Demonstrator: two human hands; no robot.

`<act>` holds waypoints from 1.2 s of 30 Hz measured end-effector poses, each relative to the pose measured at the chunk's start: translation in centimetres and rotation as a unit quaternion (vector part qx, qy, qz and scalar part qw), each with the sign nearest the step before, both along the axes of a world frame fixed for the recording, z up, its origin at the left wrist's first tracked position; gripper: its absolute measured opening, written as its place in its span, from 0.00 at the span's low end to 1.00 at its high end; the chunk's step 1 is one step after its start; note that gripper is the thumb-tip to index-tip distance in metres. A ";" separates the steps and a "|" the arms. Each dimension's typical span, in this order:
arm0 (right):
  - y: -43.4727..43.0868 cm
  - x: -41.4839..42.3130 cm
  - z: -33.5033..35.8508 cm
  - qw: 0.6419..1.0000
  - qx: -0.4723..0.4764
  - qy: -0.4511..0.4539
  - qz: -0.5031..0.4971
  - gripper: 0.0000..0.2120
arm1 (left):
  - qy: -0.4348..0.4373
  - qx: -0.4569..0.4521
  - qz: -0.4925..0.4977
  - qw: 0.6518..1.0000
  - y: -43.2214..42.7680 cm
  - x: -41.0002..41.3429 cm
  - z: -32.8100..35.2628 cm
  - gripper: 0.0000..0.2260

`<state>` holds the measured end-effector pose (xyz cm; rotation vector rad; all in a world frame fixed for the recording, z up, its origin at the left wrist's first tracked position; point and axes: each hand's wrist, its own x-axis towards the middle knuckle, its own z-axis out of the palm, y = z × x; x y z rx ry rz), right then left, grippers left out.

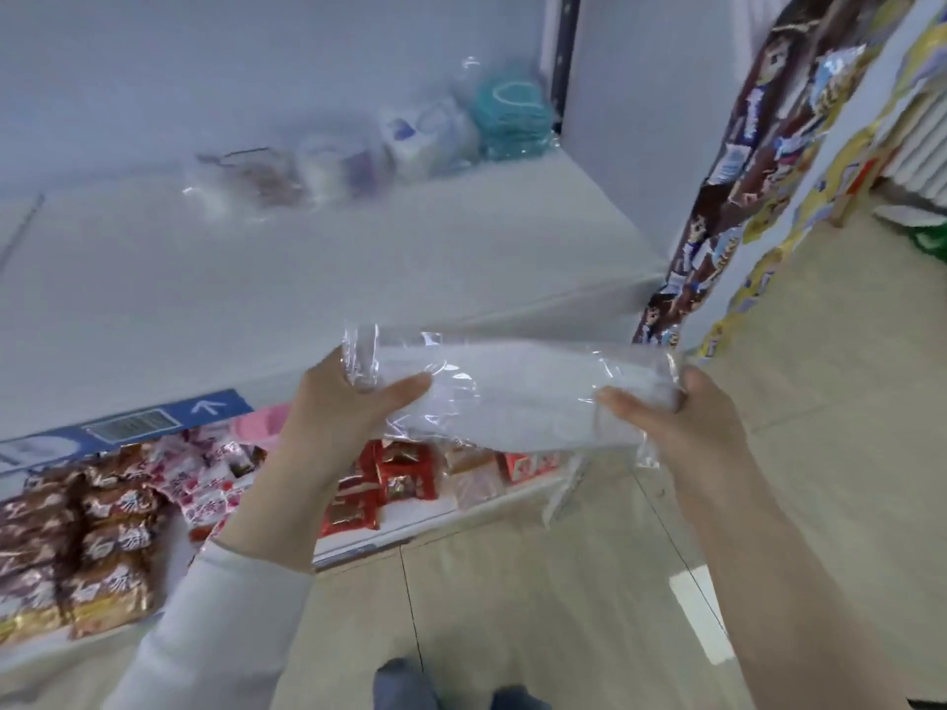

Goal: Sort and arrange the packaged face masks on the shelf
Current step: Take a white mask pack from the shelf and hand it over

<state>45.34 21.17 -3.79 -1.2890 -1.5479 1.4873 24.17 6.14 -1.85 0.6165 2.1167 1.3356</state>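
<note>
We hold a clear pack of white masks [517, 397] level before the shelf [307, 279]: left hand [353, 412] fingers pinch its left end, right hand [681, 427] fingers its right.

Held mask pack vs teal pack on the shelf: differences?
Colour: the held mask pack shows white masks; the teal pack, teal ones. Place: the held mask pack is in front of the shelf, gripped at each end by the left hand and right hand; the teal pack sits at the shelf's back right corner. Both are in clear plastic.
</note>
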 end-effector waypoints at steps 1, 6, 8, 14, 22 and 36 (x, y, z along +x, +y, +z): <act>0.0 -1.6 0.4 1.000 0.002 -0.008 0.022 0.16 | 0.002 0.007 0.016 1.000 -0.8 -0.9 0.5 0.19; -1.7 -9.8 3.0 0.990 -0.029 0.006 0.140 0.23 | 0.013 0.030 0.098 0.995 -5.7 -6.1 2.2 0.12; -2.8 -13.3 3.7 0.980 -0.053 0.027 0.190 0.16 | 0.015 0.036 0.124 0.992 -7.6 -9.1 2.4 0.13; -6.7 -26.0 4.5 0.976 -0.014 0.018 0.214 0.15 | 0.018 0.046 0.161 0.986 -13.3 -20.1 2.9 0.20; -9.7 -43.2 7.2 0.963 0.202 -0.041 0.172 0.30 | 0.022 0.085 0.151 0.985 -15.9 -36.8 4.6 0.21; -4.0 -59.2 8.0 0.813 0.376 -0.368 0.251 0.23 | 0.060 -0.112 0.150 0.981 -8.4 -50.0 3.6 0.28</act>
